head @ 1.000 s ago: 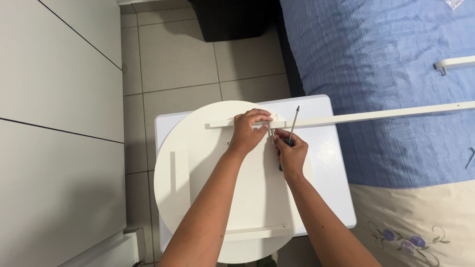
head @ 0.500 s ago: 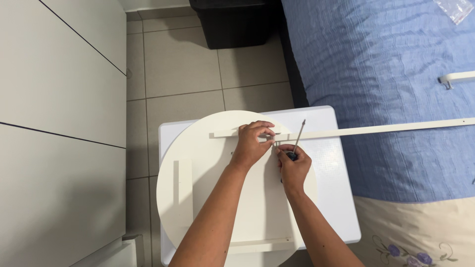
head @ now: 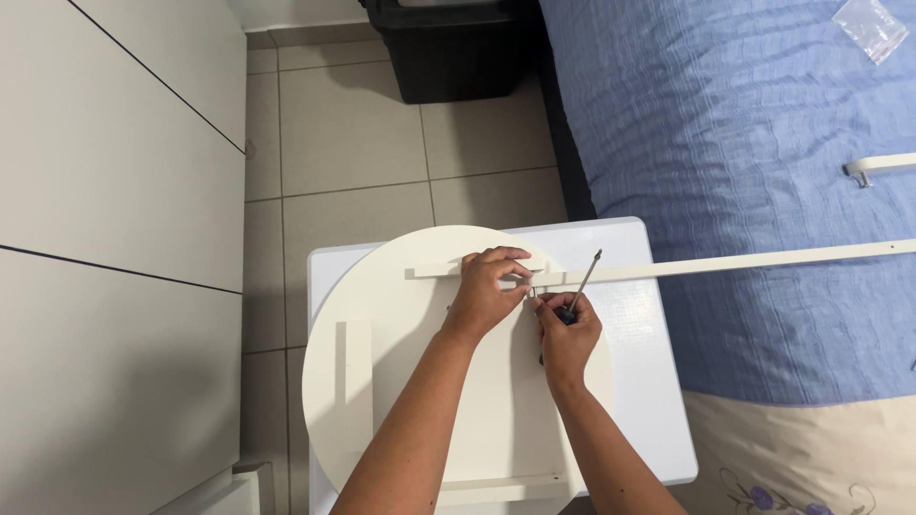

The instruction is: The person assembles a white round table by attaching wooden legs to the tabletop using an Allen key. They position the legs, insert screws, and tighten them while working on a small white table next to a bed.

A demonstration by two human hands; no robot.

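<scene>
Plastic bin [head: 448, 48], black and glossy, stands on the grey tiled floor [head: 353, 143]; its contents cannot be seen. Nearer, a smooth white round tabletop [head: 401, 381] lies on a white rectangular table [head: 649, 381], overhanging its left edge. The left hand [head: 485, 296] presses closed over a long white rail [head: 716, 264] reaching across the blue bed [head: 725, 124]. The right hand [head: 567, 334] grips a screwdriver [head: 584, 283].
</scene>
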